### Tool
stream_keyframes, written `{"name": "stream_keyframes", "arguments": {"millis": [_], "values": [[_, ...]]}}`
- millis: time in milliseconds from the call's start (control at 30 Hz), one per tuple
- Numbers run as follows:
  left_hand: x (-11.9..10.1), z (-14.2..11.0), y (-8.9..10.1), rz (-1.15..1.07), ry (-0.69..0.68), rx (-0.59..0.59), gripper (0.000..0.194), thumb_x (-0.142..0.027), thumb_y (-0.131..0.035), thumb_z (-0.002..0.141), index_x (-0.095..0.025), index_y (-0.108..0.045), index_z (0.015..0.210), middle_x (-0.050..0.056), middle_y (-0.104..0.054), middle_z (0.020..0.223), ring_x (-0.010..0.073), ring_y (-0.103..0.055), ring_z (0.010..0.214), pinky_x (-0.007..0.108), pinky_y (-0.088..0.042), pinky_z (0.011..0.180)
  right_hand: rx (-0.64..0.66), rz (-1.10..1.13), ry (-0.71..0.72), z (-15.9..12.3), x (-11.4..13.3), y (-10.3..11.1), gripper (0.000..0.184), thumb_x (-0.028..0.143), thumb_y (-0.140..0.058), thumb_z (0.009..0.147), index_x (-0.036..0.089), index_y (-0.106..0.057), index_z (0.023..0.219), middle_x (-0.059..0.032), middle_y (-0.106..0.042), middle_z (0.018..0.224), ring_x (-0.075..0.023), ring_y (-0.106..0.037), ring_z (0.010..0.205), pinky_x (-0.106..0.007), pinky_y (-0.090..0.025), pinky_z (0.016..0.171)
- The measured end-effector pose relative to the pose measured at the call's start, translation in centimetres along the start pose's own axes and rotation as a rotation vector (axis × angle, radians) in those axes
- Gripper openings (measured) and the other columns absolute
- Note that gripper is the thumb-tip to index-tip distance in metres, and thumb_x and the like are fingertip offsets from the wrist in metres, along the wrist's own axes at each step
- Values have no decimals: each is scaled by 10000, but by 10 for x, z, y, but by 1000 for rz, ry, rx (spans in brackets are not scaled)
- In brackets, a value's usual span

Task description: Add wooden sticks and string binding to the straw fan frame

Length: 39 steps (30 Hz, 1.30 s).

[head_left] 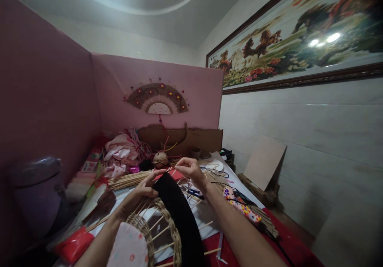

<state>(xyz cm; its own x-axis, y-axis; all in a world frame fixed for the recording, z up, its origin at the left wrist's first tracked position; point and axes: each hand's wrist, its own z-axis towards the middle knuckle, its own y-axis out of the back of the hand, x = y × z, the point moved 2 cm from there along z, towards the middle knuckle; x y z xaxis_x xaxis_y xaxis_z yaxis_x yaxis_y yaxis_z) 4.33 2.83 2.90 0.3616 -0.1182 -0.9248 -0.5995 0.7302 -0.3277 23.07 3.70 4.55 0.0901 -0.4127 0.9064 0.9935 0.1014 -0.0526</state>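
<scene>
A half-made fan lies under my hands, with thin wooden ribs (161,232), a woven straw arc (172,227) and a curved black fabric band (179,215) over the ribs. My left hand (139,197) grips the top end of the black band, thumb on the cloth. Just above that end, my right hand (191,171) has its fingers pinched together on a thin dark thread that I can barely make out. A white flowered cloth piece (128,249) covers the fan's centre near my left forearm.
A bundle of bamboo sticks (128,179), pink cloth (121,151) and a small straw ball (160,158) lie further back. A finished fan (158,98) hangs on the pink partition. Flowered scissors (241,208) lie right of my arm. A purple bin (36,195) stands left.
</scene>
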Motion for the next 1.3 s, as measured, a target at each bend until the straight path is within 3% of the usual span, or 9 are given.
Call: {"name": "stream_keyframes", "arguments": {"millis": [233, 400, 500, 700, 967, 1300], "values": [[0, 0, 0, -8, -9, 40, 653, -32, -464, 593, -218, -482, 1219, 60, -604, 1071, 228, -563, 944, 337, -387, 848, 191, -7, -63, -6, 8, -1, 223, 331, -727, 571, 138, -628, 625, 12, -584, 538, -90, -502, 467, -218, -397, 474], [0, 0, 0, -24, 1, 47, 667, -41, -473, 605, -228, -460, 1246, 58, -609, 1058, 224, -571, 923, 318, -411, 798, 241, -14, -81, -6, 5, 0, 265, 357, -737, 556, 122, -651, 642, -7, -624, 559, -116, -560, 499, -254, -449, 529], [0, 0, 1, -31, 7, 47, 705, -42, -476, 613, -242, -419, 1287, 52, -596, 1096, 226, -560, 959, 317, -400, 820, 236, -24, -85, -7, 7, -1, 271, 360, -742, 550, 118, -661, 644, -7, -625, 551, -110, -558, 488, -246, -446, 522], [-1, 0, 0, -20, 2, 50, 660, -38, -480, 601, -212, -476, 1238, 70, -578, 1134, 226, -554, 964, 304, -402, 810, 230, -52, -70, -7, 10, 0, 270, 359, -741, 551, 117, -666, 644, -2, -606, 533, -97, -528, 474, -230, -420, 497], [0, 1, 4, 30, -31, 37, 628, -34, -478, 597, -215, -476, 1198, 61, -588, 1062, 244, -541, 971, 334, -396, 819, 176, -128, -16, -1, 3, 11, 244, 345, -736, 559, 125, -641, 603, 25, -552, 486, -60, -418, 434, -192, -276, 419], [0, 0, 4, 22, -22, 36, 623, -47, -491, 584, -224, -476, 1180, 53, -596, 1060, 239, -553, 954, 328, -406, 801, 212, -93, -61, -3, 1, 10, 201, 302, -723, 568, 126, -637, 610, 32, -542, 480, -67, -432, 431, -205, -306, 442]]}}
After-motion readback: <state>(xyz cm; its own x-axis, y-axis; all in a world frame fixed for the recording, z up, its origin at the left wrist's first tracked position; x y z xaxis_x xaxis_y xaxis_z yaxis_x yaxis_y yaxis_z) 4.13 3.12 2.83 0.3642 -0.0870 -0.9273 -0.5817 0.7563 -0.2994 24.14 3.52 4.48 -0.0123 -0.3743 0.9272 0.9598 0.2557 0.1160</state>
